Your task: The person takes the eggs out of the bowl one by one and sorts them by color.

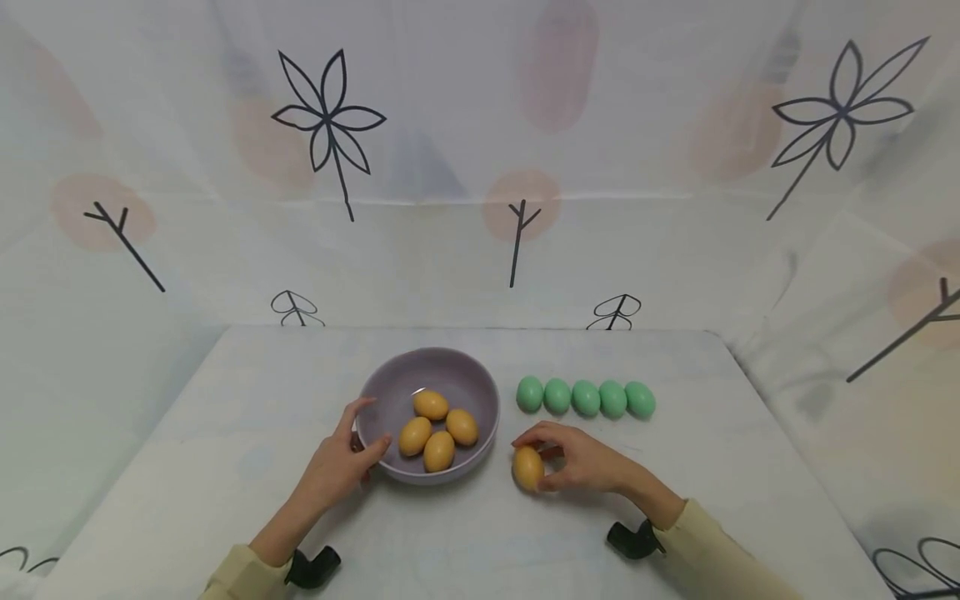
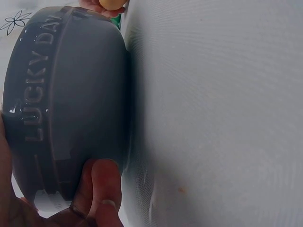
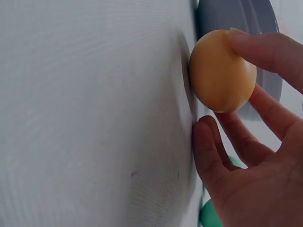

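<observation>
Right hand [image 1: 581,460] pinches yellow egg [image 1: 527,467] at lower centre, touching table [image 1: 225,467]; loose pinch risks roll. Left hand [image 1: 341,462] grips bowl [image 1: 390,375] rim; tilt could spill eggs.

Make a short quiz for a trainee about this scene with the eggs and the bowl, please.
1. How many yellow eggs lie inside the bowl?
2. True or false: the right hand holds a green egg.
3. Which hand touches the bowl: A) left hand, B) right hand, C) both?

Key
1. Four.
2. False: it holds a yellow egg at the table; the five green eggs lie in a row behind it.
3. A.
</observation>
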Available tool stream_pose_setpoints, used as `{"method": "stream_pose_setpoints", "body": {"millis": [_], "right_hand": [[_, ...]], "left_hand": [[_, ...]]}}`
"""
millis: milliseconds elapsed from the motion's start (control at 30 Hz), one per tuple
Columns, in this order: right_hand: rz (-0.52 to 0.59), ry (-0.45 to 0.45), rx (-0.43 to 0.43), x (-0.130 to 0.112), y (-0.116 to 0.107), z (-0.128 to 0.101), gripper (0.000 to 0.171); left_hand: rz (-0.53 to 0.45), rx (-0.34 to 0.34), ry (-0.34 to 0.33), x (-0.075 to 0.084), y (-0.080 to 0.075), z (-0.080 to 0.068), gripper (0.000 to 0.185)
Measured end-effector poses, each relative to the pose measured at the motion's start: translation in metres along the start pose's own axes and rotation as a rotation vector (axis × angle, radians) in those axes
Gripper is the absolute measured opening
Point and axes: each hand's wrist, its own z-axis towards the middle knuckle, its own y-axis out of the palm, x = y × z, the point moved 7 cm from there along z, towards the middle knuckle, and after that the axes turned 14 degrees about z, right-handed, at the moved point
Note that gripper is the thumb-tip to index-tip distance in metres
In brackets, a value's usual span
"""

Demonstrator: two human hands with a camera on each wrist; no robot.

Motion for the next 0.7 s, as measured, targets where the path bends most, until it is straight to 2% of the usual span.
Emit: {"method": "stream_pose_setpoints", "body": {"millis": [233,433,567,700], "right_hand": [[-0.031,0.005,0.013,-0.004,-0.005,-0.001,0.057],[-0.110,-0.055,0.056,-0.025,-0.016,0.006,0.053],[-0.098,-0.086,0.064,-0.046,-0.023,0.018,0.049],[-0.066,-0.111,0.045,-0.064,-0.024,0.040,0.044]], "left_hand": [[0.005,-0.004,-0.001,-0.001,0.000,0.001,0.067],[0.007,-0.001,0.002,-0.001,0.000,0.001,0.067],[0.005,-0.003,0.010,0.000,0.000,0.002,0.067],[0.007,-0.003,0.005,-0.001,-0.001,0.002,0.067]]}}
